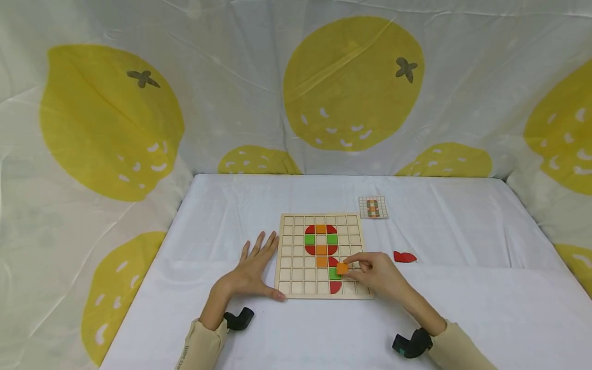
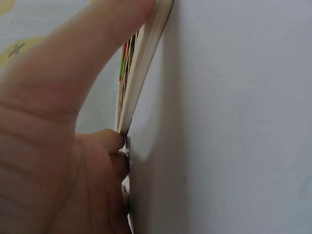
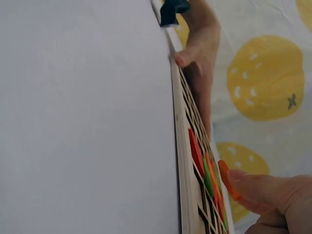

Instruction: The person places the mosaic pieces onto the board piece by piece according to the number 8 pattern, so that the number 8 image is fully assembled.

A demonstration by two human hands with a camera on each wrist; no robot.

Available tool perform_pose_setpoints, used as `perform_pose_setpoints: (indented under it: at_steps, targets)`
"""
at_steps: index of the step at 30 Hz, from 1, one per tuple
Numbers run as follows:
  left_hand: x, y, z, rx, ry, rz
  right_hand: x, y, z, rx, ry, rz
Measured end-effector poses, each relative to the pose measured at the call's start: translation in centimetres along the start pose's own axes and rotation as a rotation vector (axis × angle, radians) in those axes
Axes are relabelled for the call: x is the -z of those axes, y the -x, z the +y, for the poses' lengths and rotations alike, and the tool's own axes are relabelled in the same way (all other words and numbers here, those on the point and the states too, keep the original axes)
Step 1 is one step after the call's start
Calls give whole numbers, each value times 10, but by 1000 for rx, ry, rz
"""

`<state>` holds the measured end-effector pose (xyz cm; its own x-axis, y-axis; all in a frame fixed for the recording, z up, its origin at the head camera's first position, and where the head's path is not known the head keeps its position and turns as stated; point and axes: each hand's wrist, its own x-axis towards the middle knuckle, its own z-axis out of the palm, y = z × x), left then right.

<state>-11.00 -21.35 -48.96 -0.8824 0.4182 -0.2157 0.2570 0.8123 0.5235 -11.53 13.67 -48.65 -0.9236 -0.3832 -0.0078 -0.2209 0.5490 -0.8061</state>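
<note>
A square wooden grid board [image 1: 296, 277] lies on the white cloth, with red quarter-round, green square and orange square pieces set in its cells. My right hand [image 1: 376, 272] pinches an orange square tile [image 1: 342, 269] between thumb and fingers, over the lower right part of the board. In the right wrist view, that orange tile [image 3: 228, 179] is held tilted just above the board's surface. My left hand [image 1: 250, 270] lies spread at the board's left side, its thumb at the lower left corner and its fingertips along the left edge.
A small pattern card [image 1: 372, 207] printed with a coloured grid lies behind the board's far right corner. Loose red pieces [image 1: 404, 257] lie on the cloth to the right of the board. A lemon-printed curtain [image 1: 231, 103] hangs behind and at the sides.
</note>
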Motion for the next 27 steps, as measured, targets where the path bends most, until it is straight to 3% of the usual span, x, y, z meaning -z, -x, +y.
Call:
perform_pose_setpoints:
  at_steps: [11,20,27]
  targets:
    - [-1,0,-2,-9,-2,4,-30,12,-18,47,-45,-132]
    - [0,0,0,-12,2,6,-40,15,-16,83,-42,-106]
    - [-1,2,-1,-47,18,38,-46,16,-17,60,-43,-51]
